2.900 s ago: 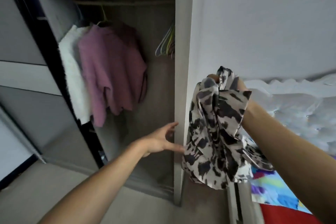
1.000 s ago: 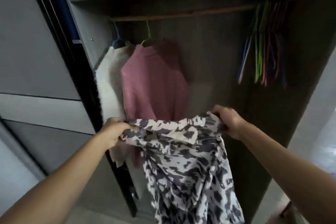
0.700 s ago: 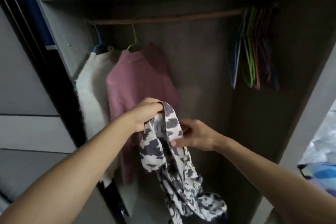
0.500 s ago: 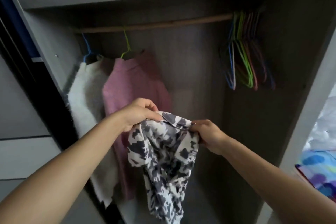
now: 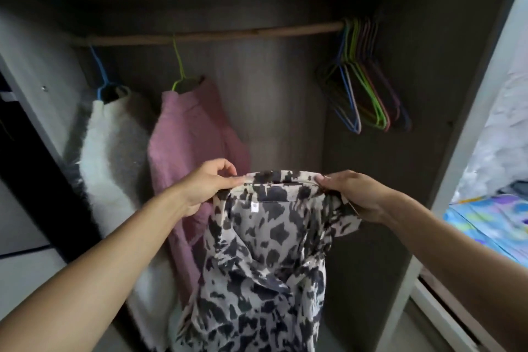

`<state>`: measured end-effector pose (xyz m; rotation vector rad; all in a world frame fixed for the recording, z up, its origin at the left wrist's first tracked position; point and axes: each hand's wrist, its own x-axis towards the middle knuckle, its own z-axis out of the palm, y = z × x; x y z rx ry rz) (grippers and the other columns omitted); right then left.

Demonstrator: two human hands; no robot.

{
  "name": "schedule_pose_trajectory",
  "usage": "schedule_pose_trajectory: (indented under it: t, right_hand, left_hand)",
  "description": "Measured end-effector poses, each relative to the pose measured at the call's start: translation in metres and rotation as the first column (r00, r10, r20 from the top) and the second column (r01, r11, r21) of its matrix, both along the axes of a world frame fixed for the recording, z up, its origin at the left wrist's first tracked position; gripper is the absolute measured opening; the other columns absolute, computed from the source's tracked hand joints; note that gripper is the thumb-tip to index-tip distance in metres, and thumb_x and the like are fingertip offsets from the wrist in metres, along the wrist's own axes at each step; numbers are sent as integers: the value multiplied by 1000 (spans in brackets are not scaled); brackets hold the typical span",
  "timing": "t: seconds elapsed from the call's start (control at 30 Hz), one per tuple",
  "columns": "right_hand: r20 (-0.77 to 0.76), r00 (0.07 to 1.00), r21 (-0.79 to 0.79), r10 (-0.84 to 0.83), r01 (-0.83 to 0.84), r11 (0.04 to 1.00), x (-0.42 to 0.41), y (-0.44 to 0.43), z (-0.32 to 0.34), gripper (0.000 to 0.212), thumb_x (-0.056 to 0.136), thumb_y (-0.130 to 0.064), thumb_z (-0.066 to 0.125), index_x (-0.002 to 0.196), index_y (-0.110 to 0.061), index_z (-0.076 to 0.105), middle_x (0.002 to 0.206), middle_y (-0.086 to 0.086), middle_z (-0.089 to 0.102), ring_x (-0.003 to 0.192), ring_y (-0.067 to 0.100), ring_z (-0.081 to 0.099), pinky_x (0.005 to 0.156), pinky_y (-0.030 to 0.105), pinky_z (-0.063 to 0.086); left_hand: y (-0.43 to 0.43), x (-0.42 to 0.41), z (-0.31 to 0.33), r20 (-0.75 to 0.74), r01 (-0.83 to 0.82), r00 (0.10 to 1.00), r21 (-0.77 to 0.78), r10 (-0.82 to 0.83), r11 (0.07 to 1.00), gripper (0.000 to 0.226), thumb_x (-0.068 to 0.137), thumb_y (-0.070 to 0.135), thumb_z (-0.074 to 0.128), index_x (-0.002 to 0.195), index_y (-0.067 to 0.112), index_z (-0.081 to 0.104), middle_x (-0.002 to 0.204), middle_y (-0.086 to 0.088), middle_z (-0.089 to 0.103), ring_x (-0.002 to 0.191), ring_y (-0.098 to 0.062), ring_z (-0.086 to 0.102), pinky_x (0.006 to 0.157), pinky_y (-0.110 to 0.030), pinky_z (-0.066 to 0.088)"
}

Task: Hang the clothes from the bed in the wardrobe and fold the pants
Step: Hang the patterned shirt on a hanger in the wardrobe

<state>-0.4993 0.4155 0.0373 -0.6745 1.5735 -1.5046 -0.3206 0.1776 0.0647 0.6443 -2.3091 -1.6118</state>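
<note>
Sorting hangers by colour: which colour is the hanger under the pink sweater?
Lime green hanger, with the pink sweater on it, seen in the head view.

Head camera faces the open wardrobe (image 5: 271, 88) from close.

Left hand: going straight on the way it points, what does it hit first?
Likely the wardrobe's back panel, right of the pink sweater. The left hand, pinching the patterned garment, points up-right past the sweater; depth is unclear.
</note>
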Motion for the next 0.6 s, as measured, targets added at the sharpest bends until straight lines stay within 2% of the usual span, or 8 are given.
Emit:
schedule_pose_trajectory:
  t: [0.1, 0.17, 0.23, 0.3, 0.37, 0.43, 0.53, 0.6]
  right_hand:
    - [130, 992, 55, -10, 3, 998, -18, 4, -1, 43, 93, -20, 57, 126, 9, 58, 125, 29, 61, 110, 38, 62, 102, 52, 47]
    - [150, 987, 79, -61, 50, 996, -26, 4, 0, 42, 90, -14, 56, 127, 8, 58, 119, 25, 64, 106, 37, 63, 99, 48, 49]
    - [102, 987, 70, -126, 119, 990, -33, 1, -5, 26, 96, -7, 49, 117, -2, 64, 100, 16, 71, 85, 27, 69, 81, 37, 57]
    - [-138, 971, -6, -195, 196, 981, -36, -5, -9, 23, 100, -9, 47, 115, -14, 65, 102, 11, 71, 87, 21, 69, 77, 33, 56]
    - [-578, 799, -59, -167, 163, 985, -37, -3, -6, 25, 99, -32, 54, 123, -29, 62, 107, -3, 69, 96, 10, 65, 85, 28, 52]
    - [-869, 491, 110, 63, 68, 992, -40, 7, 3, 55, 81, -70, 56, 127, -38, 58, 98, -18, 66, 93, 2, 62, 84, 24, 50]
    - [-922, -15, 370, 387, 265, 890, -57, 17, 9, 63, 77, -80, 49, 108, -28, 66, 97, -11, 63, 90, 16, 61, 70, 31, 43]
    - [-905, -20, 391, 426, 357, 848, -70, 18, 9, 50, 89, -65, 50, 99, -19, 64, 104, -1, 63, 99, 25, 60, 70, 30, 36]
  left_hand:
    - [3, -7, -4, -11, 40, 999, 165, -39, 986, 20, 84, 5, 68, 84, 17, 53, 78, -8, 59, 69, -17, 58, 59, -26, 49]
    - [5, -13, -10, -42, 23, 999, 262, -12, 965, 24, 84, 2, 67, 81, 18, 50, 75, -9, 57, 62, -17, 56, 47, -24, 46]
    - [9, -21, -18, -37, -28, 999, 155, 34, 987, 24, 84, 3, 68, 79, 17, 49, 76, -7, 53, 66, -16, 52, 48, -20, 43]
    - [14, -32, -25, -29, -89, 996, -65, 87, 994, 21, 87, 7, 67, 78, 15, 50, 74, -3, 50, 69, -16, 48, 53, -17, 39]
    - [18, -44, -25, -43, -133, 991, -222, 126, 966, 19, 92, 18, 62, 78, 15, 49, 74, -3, 50, 73, -18, 47, 59, -25, 36]
    - [20, -53, -17, -47, -93, 995, -287, 83, 954, 24, 94, 33, 58, 80, 16, 48, 75, 0, 49, 76, -16, 46, 63, -27, 34]
    - [25, -60, 0, 103, 174, 984, -321, -148, 931, 47, 75, 56, 69, 91, 17, 47, 67, 1, 49, 62, -13, 41, 56, -26, 31]
    - [28, -69, -3, 314, 280, 946, -681, -75, 677, 50, 68, 56, 77, 92, 24, 46, 70, 3, 56, 63, -16, 49, 55, -30, 34]
